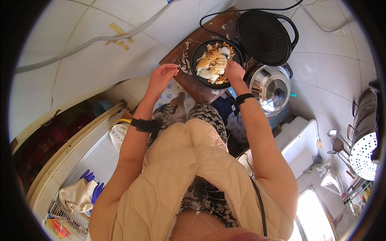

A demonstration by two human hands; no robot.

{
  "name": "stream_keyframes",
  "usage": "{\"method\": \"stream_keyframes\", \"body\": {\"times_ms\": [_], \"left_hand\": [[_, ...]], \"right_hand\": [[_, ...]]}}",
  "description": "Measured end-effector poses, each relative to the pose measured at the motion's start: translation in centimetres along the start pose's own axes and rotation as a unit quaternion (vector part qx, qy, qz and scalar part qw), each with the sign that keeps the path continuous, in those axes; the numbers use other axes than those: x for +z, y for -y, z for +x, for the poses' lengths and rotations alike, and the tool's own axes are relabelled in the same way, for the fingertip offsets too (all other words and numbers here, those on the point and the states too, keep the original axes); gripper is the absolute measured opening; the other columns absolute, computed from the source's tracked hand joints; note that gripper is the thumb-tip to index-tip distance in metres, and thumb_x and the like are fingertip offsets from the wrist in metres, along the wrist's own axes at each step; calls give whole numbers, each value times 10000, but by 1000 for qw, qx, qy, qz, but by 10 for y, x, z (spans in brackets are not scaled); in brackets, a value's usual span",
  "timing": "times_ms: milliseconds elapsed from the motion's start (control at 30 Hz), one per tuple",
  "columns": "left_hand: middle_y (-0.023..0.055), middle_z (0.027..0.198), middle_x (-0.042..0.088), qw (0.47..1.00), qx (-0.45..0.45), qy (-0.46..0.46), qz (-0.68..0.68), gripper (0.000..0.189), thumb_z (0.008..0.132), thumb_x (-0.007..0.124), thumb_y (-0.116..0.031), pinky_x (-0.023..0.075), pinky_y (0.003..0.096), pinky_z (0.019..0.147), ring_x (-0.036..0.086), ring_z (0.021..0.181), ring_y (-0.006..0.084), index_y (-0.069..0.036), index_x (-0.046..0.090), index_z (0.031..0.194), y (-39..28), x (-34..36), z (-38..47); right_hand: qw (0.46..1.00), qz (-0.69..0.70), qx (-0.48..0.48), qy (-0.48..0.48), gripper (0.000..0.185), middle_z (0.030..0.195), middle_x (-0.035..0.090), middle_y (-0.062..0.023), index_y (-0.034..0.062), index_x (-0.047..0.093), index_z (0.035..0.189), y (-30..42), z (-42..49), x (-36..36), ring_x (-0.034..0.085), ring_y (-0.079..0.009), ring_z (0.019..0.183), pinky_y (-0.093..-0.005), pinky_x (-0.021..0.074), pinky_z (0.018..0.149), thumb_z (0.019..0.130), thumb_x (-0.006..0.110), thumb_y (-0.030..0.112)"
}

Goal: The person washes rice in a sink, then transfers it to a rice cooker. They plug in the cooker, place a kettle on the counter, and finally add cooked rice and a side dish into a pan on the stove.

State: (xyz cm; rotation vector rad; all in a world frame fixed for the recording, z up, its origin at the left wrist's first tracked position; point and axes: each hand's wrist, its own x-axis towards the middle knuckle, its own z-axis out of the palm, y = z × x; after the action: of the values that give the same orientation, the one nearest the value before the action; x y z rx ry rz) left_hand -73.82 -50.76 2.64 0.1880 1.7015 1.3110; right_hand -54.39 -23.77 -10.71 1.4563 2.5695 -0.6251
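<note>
A black electric pan (196, 79) with its lid (259, 36) raised holds white rice topped with browned, crumbly food (212, 61). My right hand (235, 71) is over the pan's right side, closed around a metal utensil (225, 55), probably a spoon. Its tip touches the food, and my fist hides most of its handle. At the left edge of the wooden table (188, 82), my left hand (164, 77) hovers with loosely bent fingers. Nothing shows in it, and the thumb is near the index fingertip.
A steel pot with a glass lid (270, 89) stands right of the pan. The pan's black cord (211, 15) runs along the tiled wall. To the right are a white sink (301, 144) and hanging ladles (337, 144). Purple gloves (98, 191) and a cloth (77, 195) lie lower left.
</note>
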Motion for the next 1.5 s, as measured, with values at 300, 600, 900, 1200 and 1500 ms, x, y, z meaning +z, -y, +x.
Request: {"method": "stream_keyframes", "body": {"times_ms": [300, 600, 900, 1200, 1500], "left_hand": [[32, 1072, 700, 1000, 2, -12, -1, 234, 964, 565, -102, 476, 257, 855, 631, 995, 103, -60, 647, 1179, 6, -3, -3], [32, 1075, 700, 1000, 13, -16, -6, 229, 968, 564, -96, 472, 244, 841, 631, 984, 97, -62, 647, 1178, 10, -10, -4], [35, 1084, 700, 1000, 12, -15, -11, 231, 973, 564, -99, 476, 251, 853, 634, 1004, 100, -52, 641, 1186, 7, -7, -5], [33, 1090, 703, 999, 8, -28, -16, 230, 978, 564, -108, 482, 260, 872, 641, 1012, 109, -65, 644, 1190, 8, -16, -6], [36, 1101, 704, 1000, -2, -22, -10, 231, 984, 557, -102, 483, 260, 872, 642, 1012, 109, -64, 643, 1195, 8, -14, -4]], "right_hand": [[1000, -3, -21, 1, 288, 993, 726, -125, 208, 765, 1041, 9, 12, -31, 684, -353, 946, -467, 547, 811, 935, 569, 390], [995, 92, 37, 9, 309, 951, 724, -171, 121, 759, 1021, 8, 5, -25, 685, -380, 910, -490, 550, 780, 932, 592, 366], [990, 102, 87, 39, 254, 888, 733, -162, 117, 789, 964, 22, 9, 24, 705, -354, 848, -470, 561, 758, 854, 659, 305], [998, 46, 53, 1, 251, 911, 721, -181, 99, 761, 860, 37, -7, -30, 693, -378, 891, -492, 552, 765, 867, 584, 279], [998, -37, -18, 43, 261, 953, 724, -134, 180, 769, 976, 14, -2, -19, 682, -361, 921, -475, 550, 805, 897, 581, 343]]}}
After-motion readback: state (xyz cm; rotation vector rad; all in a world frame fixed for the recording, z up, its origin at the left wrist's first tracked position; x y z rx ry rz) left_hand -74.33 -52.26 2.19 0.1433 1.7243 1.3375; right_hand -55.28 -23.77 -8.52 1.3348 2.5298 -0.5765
